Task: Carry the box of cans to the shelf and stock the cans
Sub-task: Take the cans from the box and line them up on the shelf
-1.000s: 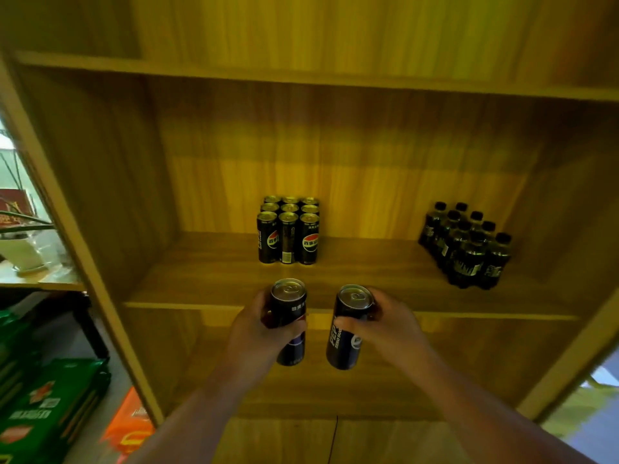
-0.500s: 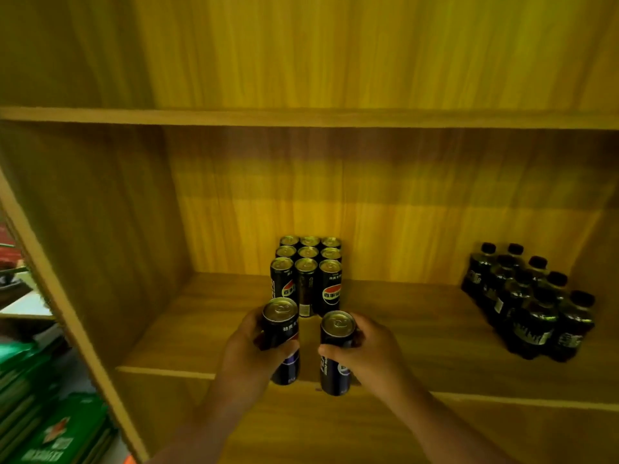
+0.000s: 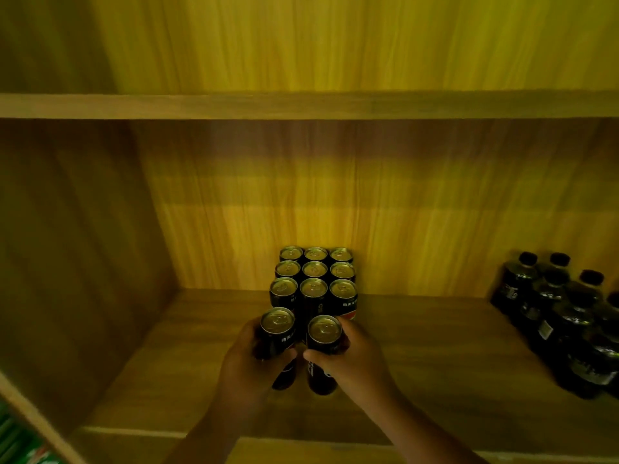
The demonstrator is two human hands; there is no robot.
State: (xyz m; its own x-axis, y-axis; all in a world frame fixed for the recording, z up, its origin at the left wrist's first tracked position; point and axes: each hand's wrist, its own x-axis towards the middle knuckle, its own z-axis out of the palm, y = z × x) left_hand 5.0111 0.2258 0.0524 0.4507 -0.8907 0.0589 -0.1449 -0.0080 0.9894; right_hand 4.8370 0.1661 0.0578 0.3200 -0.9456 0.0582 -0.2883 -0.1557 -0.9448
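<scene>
Several dark cans with gold lids stand in a tight block (image 3: 315,279) at the back middle of the wooden shelf (image 3: 435,346). My left hand (image 3: 248,366) grips one dark can (image 3: 277,333) upright, just in front of the block's left column. My right hand (image 3: 355,360) holds a second can (image 3: 323,343) upright beside it, in front of the middle column. Both cans sit low over the shelf board, close to the block; whether they touch the board I cannot tell. The box is out of sight.
A cluster of dark bottles (image 3: 566,323) fills the shelf's right end. The left side panel (image 3: 67,262) and the shelf above (image 3: 301,105) bound the compartment. Bare board lies left of the cans. Green packaging (image 3: 20,443) shows at the bottom left.
Both hands have carried their cans forward from in front of the shelf edge onto the shelf, up to the block of cans. The view has moved closer and tilted up.
</scene>
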